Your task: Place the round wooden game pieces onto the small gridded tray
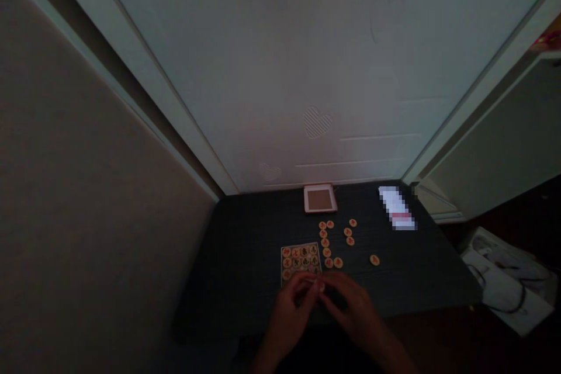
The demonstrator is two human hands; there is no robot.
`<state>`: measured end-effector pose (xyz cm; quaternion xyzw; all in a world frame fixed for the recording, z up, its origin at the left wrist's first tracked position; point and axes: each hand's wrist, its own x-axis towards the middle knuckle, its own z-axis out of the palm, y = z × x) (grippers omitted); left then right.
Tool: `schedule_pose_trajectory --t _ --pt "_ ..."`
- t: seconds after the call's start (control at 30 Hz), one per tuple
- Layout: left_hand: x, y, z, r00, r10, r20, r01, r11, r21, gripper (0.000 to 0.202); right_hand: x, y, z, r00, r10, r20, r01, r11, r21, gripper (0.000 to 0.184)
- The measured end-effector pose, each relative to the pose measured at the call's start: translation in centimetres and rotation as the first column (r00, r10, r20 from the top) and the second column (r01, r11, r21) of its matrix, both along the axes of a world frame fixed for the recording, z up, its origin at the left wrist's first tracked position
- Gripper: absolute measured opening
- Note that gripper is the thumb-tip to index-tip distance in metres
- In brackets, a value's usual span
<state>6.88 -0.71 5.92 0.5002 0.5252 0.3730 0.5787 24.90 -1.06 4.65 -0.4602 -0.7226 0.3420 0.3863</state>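
Note:
On a dark table lies a small square tray filled with round wooden discs marked in red and dark characters. My left hand and my right hand meet at the tray's near edge. Their fingertips are pinched together around a small pale disc; which hand grips it is unclear. Several loose discs lie in a line right of the tray, more discs sit farther right, and a single disc lies apart.
A shallow pink-rimmed box lid rests at the table's far edge against the pale wall. A blurred white packet lies at the back right. White items with a dark cord sit on the floor to the right. The scene is dim.

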Motion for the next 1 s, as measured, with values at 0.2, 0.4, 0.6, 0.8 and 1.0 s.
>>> schedule_pose_trajectory --t 0.2,0.4,0.6,0.8,1.0 --pt "-0.3 0.2 -0.3 0.998 0.018 0.066 -0.018 1.0 -0.007 0.025 -0.3 0.0 -0.6 1.0 -0.014 -0.007 0.014 1.0 -0.016 0.029" --pt "-0.4 0.3 -0.1 0.997 -0.024 0.079 0.024 1.0 0.006 0.024 0.1 0.3 -1.2 1.0 -0.009 -0.015 0.009 0.999 -0.053 0.028" --pt "-0.6 0.3 0.0 0.993 -0.072 0.096 0.071 0.997 0.02 0.025 0.2 0.4 -0.3 0.999 -0.037 -0.038 0.033 0.994 -0.108 0.027" --pt "-0.7 0.5 0.2 0.994 -0.069 0.085 0.065 0.997 0.049 0.023 0.0 0.6 0.1 0.997 -0.023 -0.073 0.011 0.986 -0.164 0.031" --pt "-0.6 0.6 0.7 0.996 -0.044 0.074 0.042 0.999 0.03 0.021 -0.1 0.6 0.3 0.993 -0.051 -0.104 0.031 0.983 -0.183 0.029"
